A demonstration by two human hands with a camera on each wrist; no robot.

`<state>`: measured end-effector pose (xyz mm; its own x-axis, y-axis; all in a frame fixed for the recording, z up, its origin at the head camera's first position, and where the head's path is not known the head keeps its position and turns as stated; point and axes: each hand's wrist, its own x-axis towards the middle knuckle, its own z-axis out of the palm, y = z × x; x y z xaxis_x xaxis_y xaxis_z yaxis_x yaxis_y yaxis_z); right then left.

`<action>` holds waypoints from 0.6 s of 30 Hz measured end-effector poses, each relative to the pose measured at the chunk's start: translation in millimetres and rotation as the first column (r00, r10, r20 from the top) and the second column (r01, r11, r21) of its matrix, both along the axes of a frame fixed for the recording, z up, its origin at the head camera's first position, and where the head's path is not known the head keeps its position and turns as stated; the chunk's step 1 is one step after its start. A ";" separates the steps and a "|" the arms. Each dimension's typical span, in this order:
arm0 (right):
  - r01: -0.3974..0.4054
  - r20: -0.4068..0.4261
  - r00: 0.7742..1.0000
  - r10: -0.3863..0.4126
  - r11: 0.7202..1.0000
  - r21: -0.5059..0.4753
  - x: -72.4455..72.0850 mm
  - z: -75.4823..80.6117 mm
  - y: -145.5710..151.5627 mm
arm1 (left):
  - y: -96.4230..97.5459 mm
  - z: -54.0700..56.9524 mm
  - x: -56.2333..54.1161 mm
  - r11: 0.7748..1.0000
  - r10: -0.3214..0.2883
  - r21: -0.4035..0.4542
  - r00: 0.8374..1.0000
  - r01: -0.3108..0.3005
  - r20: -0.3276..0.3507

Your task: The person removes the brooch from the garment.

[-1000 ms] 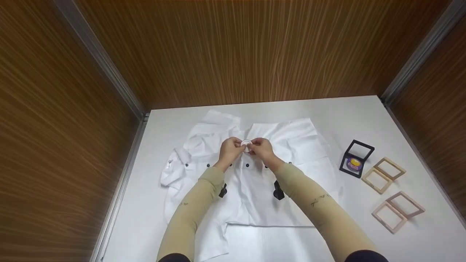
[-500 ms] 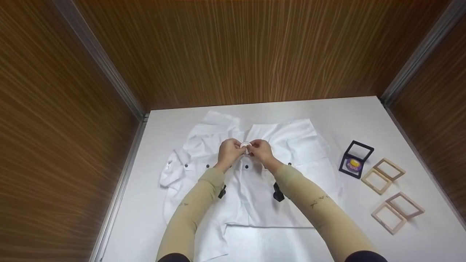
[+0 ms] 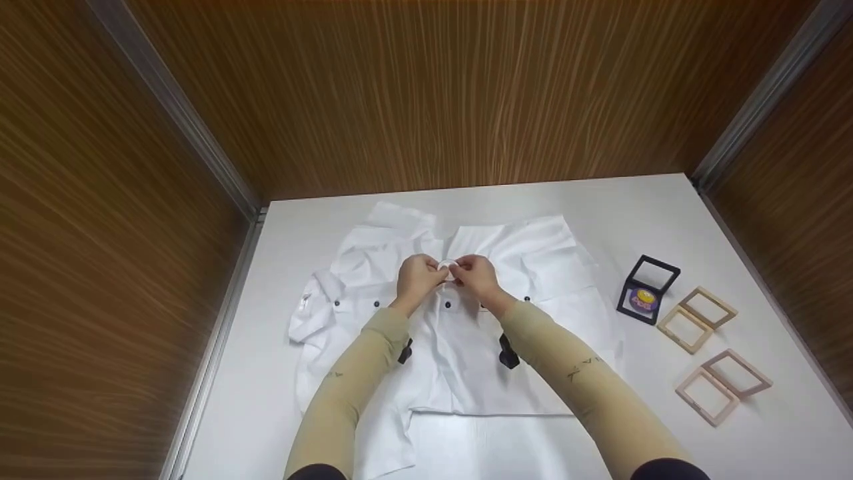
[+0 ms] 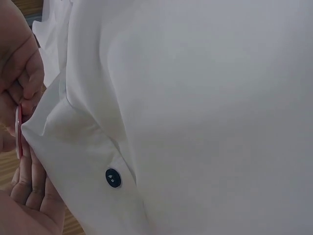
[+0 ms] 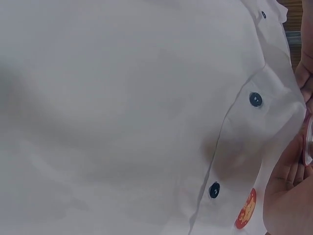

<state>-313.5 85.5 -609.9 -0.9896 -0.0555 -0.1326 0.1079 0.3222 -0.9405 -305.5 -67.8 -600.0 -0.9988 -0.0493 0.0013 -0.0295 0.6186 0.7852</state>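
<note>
Both hands meet above the upper middle of a white shirt (image 3: 533, 360) spread on the table. My left hand (image 3: 417, 280) and right hand (image 3: 477, 275) pinch a small round badge (image 3: 447, 267) between them, its pale side facing up in the head view. Edge-on in the left wrist view, the badge (image 4: 19, 131) shows a thin red rim and touches a raised fold of shirt cloth. Whether it is fastened to the cloth is hidden by fingers. In the right wrist view, a red badge with a gold pattern (image 5: 246, 209) lies on the shirt near a dark button (image 5: 214, 190).
To the right stand several open hinged frames: a black case (image 3: 633, 317) with a purple and yellow badge (image 3: 644, 300), a gold case (image 3: 685, 329) and a pink case (image 3: 706, 397). Brown wood-grain panels enclose the white table (image 3: 233, 400) at the back and sides.
The head view has shifted slightly. Both hands keep pinching the round badge at nearly the same spot over the shirt.
</note>
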 end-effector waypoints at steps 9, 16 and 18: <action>0.006 0.010 1.000 -0.006 1.000 0.013 3.5 5.6 -3.3 | -0.5 2.3 0.5 0.999 -0.002 0.050 0.999 0.000 0.036; -0.004 0.018 1.000 0.004 1.000 -0.004 2.4 3.8 -0.8 | -1.0 1.4 0.7 1.000 -0.001 0.013 0.999 0.000 0.048; -0.003 0.020 1.000 0.003 1.000 0.006 2.2 4.0 -0.6 | -0.9 0.6 0.1 1.000 0.000 0.011 0.999 -0.001 0.053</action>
<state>-311.4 84.8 -605.9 -0.9865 -0.0579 -0.1531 0.1260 0.3284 -0.9361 -305.3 -68.7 -599.4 -0.9974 -0.0495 -0.0521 -0.0715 0.6096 0.7895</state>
